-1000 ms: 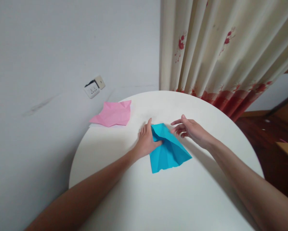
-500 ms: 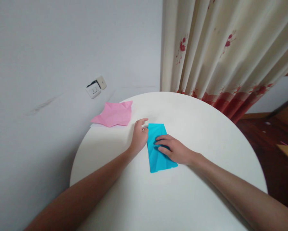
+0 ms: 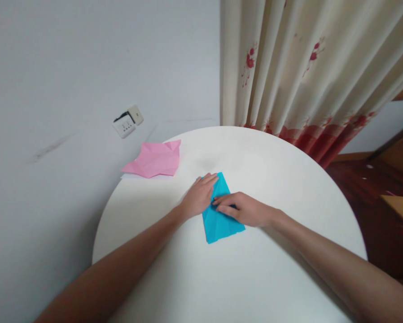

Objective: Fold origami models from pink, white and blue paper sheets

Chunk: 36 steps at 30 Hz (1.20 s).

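A folded sheet of blue paper (image 3: 220,226) with crease lines lies on the round white table in front of me. Across its upper left part rests my left hand (image 3: 199,194), flat, with the fingers stretched toward the far edge. My right hand (image 3: 244,209) lies over the paper's right side, fingers slightly bent and pointing left, their tips touching the middle of the sheet. Part of the paper is hidden beneath both hands.
A creased pink paper (image 3: 156,160) lies on white sheets at the table's far left edge. The white table (image 3: 275,170) stands against a wall with a socket (image 3: 124,126). A flowered curtain (image 3: 289,76) hangs behind it on the right.
My left hand has moved from beside the blue paper's left edge onto its upper left part and flattened. The paper has turned slightly. My right hand stays on it, its fingers a little lower.
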Each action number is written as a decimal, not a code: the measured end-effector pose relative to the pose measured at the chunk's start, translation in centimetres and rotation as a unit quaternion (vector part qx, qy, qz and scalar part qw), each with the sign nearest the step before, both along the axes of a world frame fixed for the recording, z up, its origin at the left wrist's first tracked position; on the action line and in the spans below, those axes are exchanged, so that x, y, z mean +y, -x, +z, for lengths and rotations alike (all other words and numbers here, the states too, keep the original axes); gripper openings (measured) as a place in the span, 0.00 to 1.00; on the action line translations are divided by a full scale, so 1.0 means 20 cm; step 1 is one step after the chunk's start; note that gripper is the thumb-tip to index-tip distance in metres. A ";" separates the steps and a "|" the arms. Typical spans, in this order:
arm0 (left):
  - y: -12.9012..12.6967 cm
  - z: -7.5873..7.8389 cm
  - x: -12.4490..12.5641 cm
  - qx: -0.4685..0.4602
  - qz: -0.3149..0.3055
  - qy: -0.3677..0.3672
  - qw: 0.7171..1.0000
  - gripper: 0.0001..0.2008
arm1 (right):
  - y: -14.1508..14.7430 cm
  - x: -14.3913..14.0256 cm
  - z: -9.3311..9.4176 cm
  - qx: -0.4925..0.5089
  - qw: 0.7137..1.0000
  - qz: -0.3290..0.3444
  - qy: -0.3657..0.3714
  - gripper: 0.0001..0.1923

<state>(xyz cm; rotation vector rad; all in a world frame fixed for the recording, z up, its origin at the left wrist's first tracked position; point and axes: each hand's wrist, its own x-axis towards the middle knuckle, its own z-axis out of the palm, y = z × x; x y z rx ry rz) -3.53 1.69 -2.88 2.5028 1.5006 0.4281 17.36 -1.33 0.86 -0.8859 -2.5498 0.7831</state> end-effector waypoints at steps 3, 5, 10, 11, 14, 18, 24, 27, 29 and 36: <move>0.00 0.01 -0.01 0.061 -0.012 -0.009 0.998 0.26 | 0.00 0.04 -0.04 0.030 0.999 0.006 -0.030 0.19; -0.01 0.02 -0.03 0.095 -0.011 -0.017 0.995 0.27 | 0.00 0.07 -0.08 -0.003 0.997 -0.025 -0.076 0.23; -0.05 0.04 -0.08 0.152 0.010 -0.034 0.988 0.28 | -0.02 0.11 -0.15 -0.122 0.983 -0.080 -0.109 0.31; -0.06 0.04 -0.09 0.158 0.017 -0.036 0.987 0.29 | -0.02 0.12 -0.15 -0.139 0.981 -0.086 -0.109 0.31; -0.09 0.05 -0.16 0.170 0.032 -0.037 0.984 0.30 | -0.01 0.12 -0.13 -0.173 0.973 -0.103 -0.112 0.30; -0.13 0.05 -0.25 0.172 0.008 -0.018 0.985 0.37 | 0.00 0.12 -0.12 -0.190 0.967 -0.117 -0.124 0.30; -0.14 0.10 -0.28 0.178 -0.046 0.036 0.982 0.50 | -0.01 0.14 -0.14 -0.189 0.962 -0.152 -0.128 0.29; -0.13 0.12 -0.29 0.176 -0.068 0.056 0.980 0.53 | -0.02 0.16 -0.14 -0.188 0.959 -0.168 -0.128 0.29; -0.13 0.13 -0.28 0.168 -0.080 0.068 0.980 0.55 | -0.03 0.16 -0.14 -0.188 0.963 -0.148 -0.128 0.29; -0.12 0.07 -0.17 0.057 0.020 -0.010 0.998 0.26 | 0.01 0.11 -0.12 -0.200 0.962 -0.142 -0.123 0.30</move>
